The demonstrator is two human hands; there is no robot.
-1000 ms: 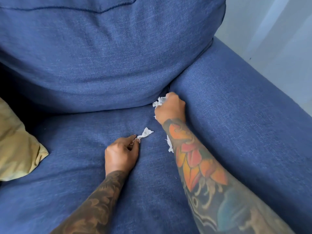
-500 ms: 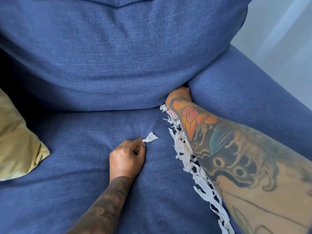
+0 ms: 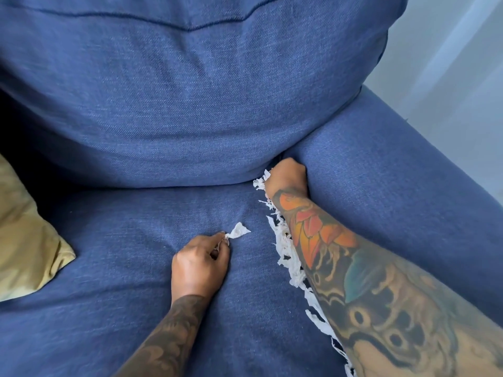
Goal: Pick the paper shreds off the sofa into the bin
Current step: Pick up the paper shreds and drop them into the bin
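On the seat of the big blue cloth sofa, the left hand rests with its knuckles up. Its thumb and first finger pinch one small white twist of paper. The free end of that scrap pokes out past the fingertips and lies on the blue seat.

The right hand is pushed down into the dark crack where the seat meets the soft blue back cushion and the blue sofa arm. Its fingers go into the crack, so I cannot tell if they are curled round anything. A bit of white paper sticks out just beside the left side of this hand.

A long ragged line of white paper shreds runs along the seat, touching the left edge of the painted right forearm. It goes from the hand down to the bottom edge of the picture.

At the far left, a yellow-green pillow lies on the seat, well apart from both hands.
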